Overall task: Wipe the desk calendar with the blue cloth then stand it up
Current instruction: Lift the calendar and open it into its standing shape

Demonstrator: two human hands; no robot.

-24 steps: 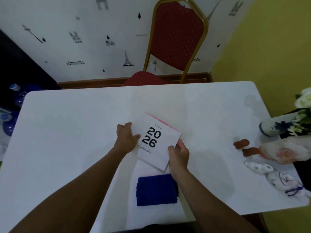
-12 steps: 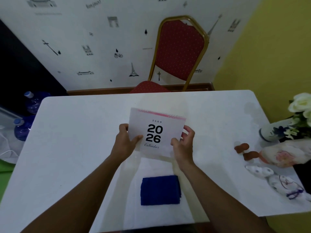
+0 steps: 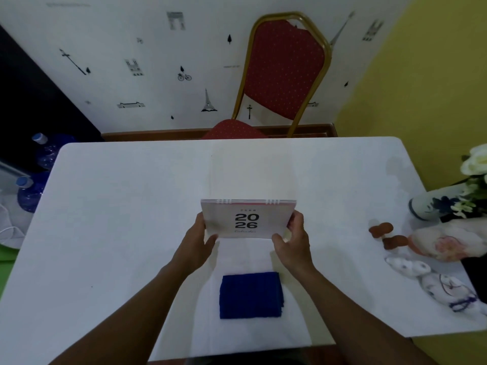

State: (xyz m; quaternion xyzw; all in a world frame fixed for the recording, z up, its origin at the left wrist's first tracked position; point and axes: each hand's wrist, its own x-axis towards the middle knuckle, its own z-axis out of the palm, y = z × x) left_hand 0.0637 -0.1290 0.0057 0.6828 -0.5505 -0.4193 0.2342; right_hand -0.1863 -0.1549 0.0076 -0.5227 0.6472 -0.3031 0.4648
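Note:
The white desk calendar (image 3: 247, 219), printed "2026" with a pink top strip and white ring binding, stands nearly upright at the middle of the white table (image 3: 118, 219). My left hand (image 3: 196, 243) grips its lower left edge. My right hand (image 3: 296, 239) grips its lower right edge. The folded blue cloth (image 3: 251, 295) lies flat on the table just in front of both hands, untouched.
A red chair with a gold frame (image 3: 283, 75) stands behind the table's far edge. At the right edge are a vase with white flowers (image 3: 432, 204), ceramic figurines (image 3: 448, 243) and two brown pieces (image 3: 380, 229). Blue water bottles (image 3: 34, 191) sit on the floor at left.
Both hands lifted the calendar from lying tilted on the table, squared it to face me, and moved it farther from me and more upright. The blue cloth has stayed in place.

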